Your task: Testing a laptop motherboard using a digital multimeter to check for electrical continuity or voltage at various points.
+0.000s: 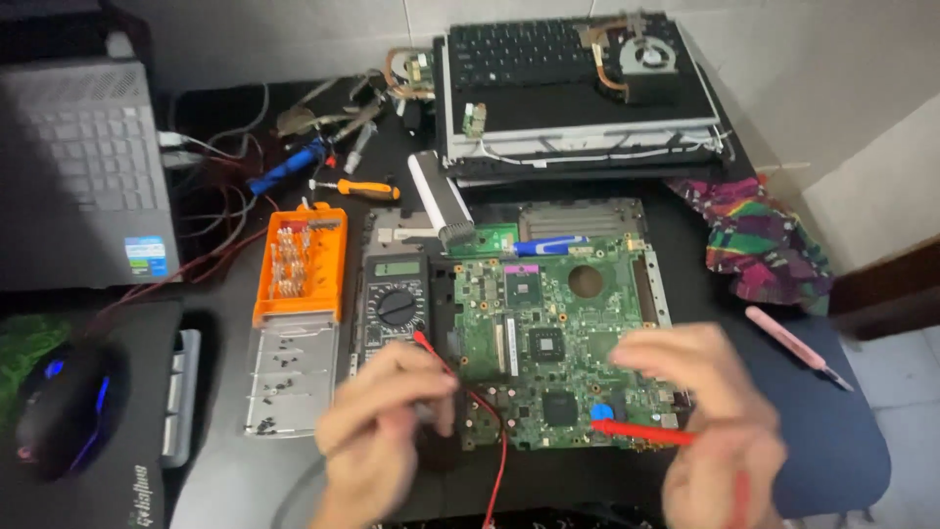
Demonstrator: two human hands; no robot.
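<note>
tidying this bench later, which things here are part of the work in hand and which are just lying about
In use:
green circuit board
red probe in right hand
multimeter
left hand by the red lead

Lying about:
orange bit case
screwdriver
mouse
pink tool
colourful cloth

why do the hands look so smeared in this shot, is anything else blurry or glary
Head view: the left hand and right hand are smeared by motion blur, and so is the red probe; the green circuit board and orange bit case are fairly sharp. Light is soft and even, with no strong glare; the mouse glows blue in a dim corner.
</note>
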